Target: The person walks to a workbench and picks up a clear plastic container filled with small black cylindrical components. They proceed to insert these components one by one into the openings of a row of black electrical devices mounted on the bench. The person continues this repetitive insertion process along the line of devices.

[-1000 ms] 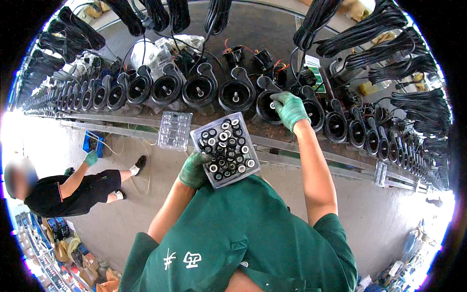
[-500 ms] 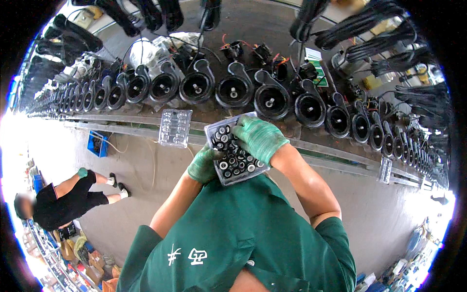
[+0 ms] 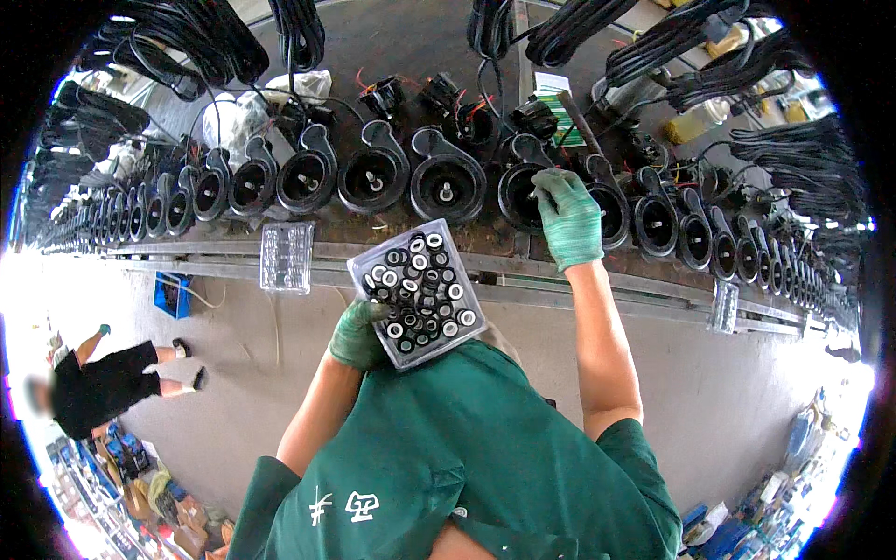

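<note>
In my green-gloved left hand I grip the left edge of a clear plastic box, thumb over the rim. Small black rings with pale or metallic centres lie loose in it. My right hand, gloved too, reaches over the bench with its fingertips drawn together at a round black housing. The fingers cover part of that housing; whatever they pinch is too small to make out. Left of it stands another black housing with a metal shaft at its centre.
Similar housings line the bench edge both ways. Coiled black cables hang above. A clear moulded tray sits at the edge, and wired black parts lie behind. At the left, a person stands near a blue bin.
My right hand has left the box and reached out right to a housing. The box has shifted slightly left in my left hand. The person's arm at the left has moved outward.
</note>
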A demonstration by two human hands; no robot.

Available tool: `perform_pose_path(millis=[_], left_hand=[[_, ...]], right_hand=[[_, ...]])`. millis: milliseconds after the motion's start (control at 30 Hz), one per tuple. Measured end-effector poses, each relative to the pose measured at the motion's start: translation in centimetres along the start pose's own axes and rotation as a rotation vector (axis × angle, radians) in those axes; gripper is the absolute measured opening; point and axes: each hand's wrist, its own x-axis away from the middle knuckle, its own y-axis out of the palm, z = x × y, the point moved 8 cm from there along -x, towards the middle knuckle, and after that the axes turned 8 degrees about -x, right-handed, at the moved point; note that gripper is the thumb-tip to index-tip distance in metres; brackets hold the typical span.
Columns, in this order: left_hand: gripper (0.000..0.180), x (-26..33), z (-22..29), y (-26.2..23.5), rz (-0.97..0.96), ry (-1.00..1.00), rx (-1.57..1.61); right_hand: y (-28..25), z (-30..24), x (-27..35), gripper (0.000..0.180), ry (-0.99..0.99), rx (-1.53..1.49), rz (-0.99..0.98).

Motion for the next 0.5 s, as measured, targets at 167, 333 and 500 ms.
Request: perform_pose_path(millis=[167,333,500], left_hand=[[0.085,1.1,-1.5,0.4,0.091,0.007,0.015],[0.084,1.5,-1.3,0.7,0.063,0.018,0.088],[0.083,1.4,-0.9,0.4,0.000,0.004,0.135]], right_hand=[[2.3,1.5,2.1,0.027,-0.097,0.127,-0.080],[1.6,0.6,2.3,0.033,-0.057,0.112,-0.183],[-0.7,-4.4,2.4,0.032,0.013,0.061,-0.104]])
